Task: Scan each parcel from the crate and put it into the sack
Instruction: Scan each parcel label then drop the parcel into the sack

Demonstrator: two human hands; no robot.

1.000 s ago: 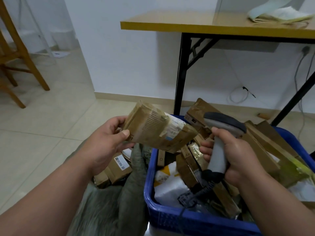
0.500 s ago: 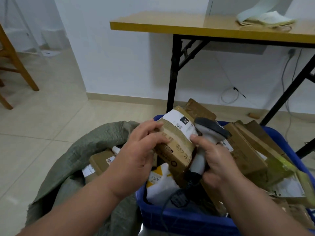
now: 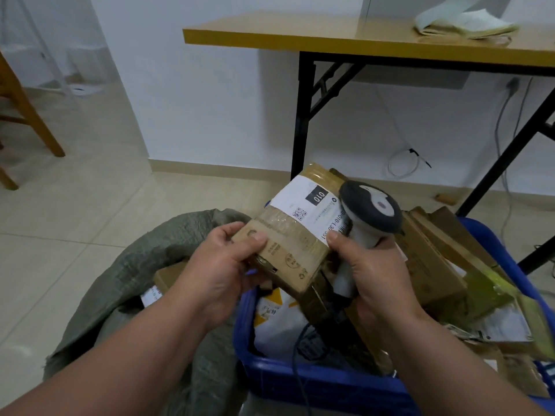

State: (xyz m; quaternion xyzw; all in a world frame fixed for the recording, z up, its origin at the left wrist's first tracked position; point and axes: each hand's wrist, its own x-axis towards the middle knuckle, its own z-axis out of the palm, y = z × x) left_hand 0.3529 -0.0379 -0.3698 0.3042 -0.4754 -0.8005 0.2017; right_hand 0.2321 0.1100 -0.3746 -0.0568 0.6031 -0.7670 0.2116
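At the centre of the frame the left hand (image 3: 223,261) grips the near left corner of a brown cardboard parcel wrapped in clear tape (image 3: 292,235), thumb on top and fingers curled underneath. A white shipping label (image 3: 304,202) with a black "010" block and a small QR code covers the parcel's far half and faces up. The right hand (image 3: 372,274) is wrapped round the pale handle of a grey handheld barcode scanner with a dark head (image 3: 371,214); its thumb presses on the parcel's right edge, and the scanner head sits just beside the label, partly over its right end. The parcel is held above the left end of a blue plastic crate (image 3: 315,382) that fills the lower right of the frame, heaped with more brown cardboard boxes (image 3: 432,259) and a white and yellow mailer bag (image 3: 276,313). At the lower left, touching the crate, a grey-green woven sack (image 3: 144,259) stands open with a cardboard box (image 3: 171,276) inside. Across the upper right runs a yellow-topped folding table with black legs (image 3: 330,37) carrying a folded white cloth (image 3: 462,22); a wooden chair leg (image 3: 33,115) shows at the left edge.
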